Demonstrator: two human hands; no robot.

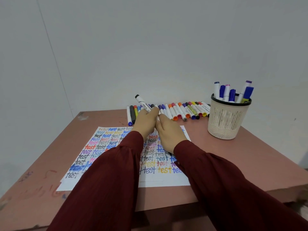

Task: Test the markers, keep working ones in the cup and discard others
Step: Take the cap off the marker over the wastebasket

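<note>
My left hand (146,121) grips a white marker with a black end (143,102), which sticks up and to the left above the paper. My right hand (168,134) meets the marker's lower end, fingers curled round it; that end is hidden between the hands. Both hands hover over a white sheet (106,147) covered in the word "test" in many colours. A row of several capped markers (181,110) lies along the table's far edge. A beige mesh cup (226,120) with a black rim stands at the right and holds several markers.
The pinkish-brown table (233,160) ends close at the right and front edges. A plain white wall rises right behind the marker row. Scribble marks stain the table's front left.
</note>
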